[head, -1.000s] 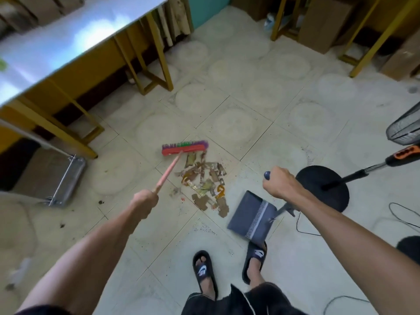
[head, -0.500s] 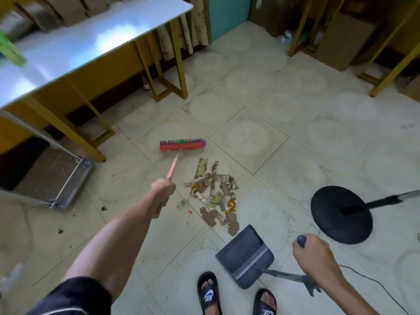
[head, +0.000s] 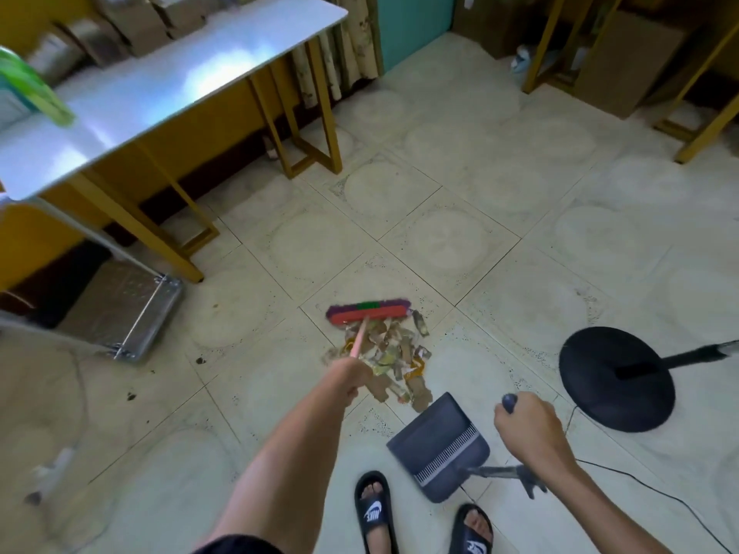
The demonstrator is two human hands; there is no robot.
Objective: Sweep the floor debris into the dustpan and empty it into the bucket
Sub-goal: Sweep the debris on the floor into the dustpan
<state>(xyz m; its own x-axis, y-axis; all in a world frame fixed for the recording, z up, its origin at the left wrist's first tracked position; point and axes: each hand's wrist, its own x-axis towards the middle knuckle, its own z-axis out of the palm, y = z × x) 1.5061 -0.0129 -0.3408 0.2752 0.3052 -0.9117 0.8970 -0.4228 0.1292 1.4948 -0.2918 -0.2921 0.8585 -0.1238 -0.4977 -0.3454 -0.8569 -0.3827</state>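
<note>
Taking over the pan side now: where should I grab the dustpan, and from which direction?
Take the dustpan by its long upright handle, at the rounded grip top where the right hand wraps it. Come from above and behind, on the feet side: the open mouth faces the debris pile, so the front must stay clear.

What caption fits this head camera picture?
Left hand sweeps broom behind debris; right hand holds dustpan ready.

Bare arms, black shorts (head: 236,545), black logo slides (head: 375,509)
</note>
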